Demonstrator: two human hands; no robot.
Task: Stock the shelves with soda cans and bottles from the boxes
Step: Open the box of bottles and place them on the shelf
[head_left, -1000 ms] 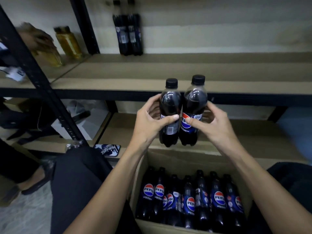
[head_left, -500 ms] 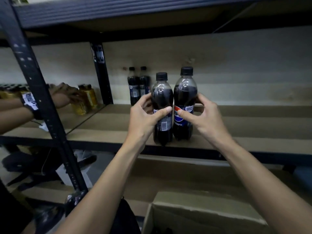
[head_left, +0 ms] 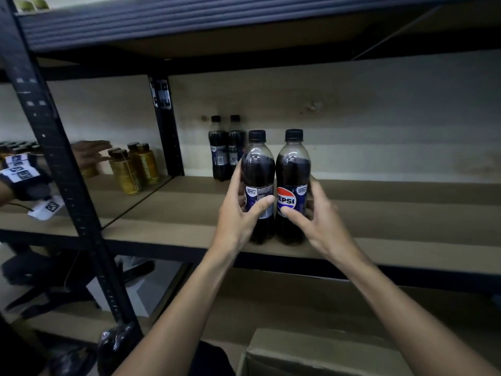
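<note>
Two dark cola bottles with black caps stand side by side at the front edge of the wooden shelf (head_left: pixel 393 213). My left hand (head_left: pixel 238 215) grips the left bottle (head_left: pixel 257 169), thumb across its label. My right hand (head_left: pixel 322 223) grips the right bottle (head_left: pixel 294 172), whose Pepsi logo faces me. Their bases are at the shelf board; I cannot tell if they rest on it. Two more cola bottles (head_left: pixel 225 150) stand at the back of the same shelf by the wall. The top flap of the cardboard box (head_left: pixel 311 351) shows at the bottom.
A black upright post (head_left: pixel 54 158) crosses the left foreground; another post (head_left: pixel 165 126) divides the shelf bays. In the left bay stand several yellow bottles (head_left: pixel 135 169), with another person's hand (head_left: pixel 89 153) reaching to them. A shelf beam (head_left: pixel 217 20) runs overhead.
Both hands lifted the two bottles out of the box up to the shelf level and brought them over its front edge. The view rose with them; the box dropped out of sight.
</note>
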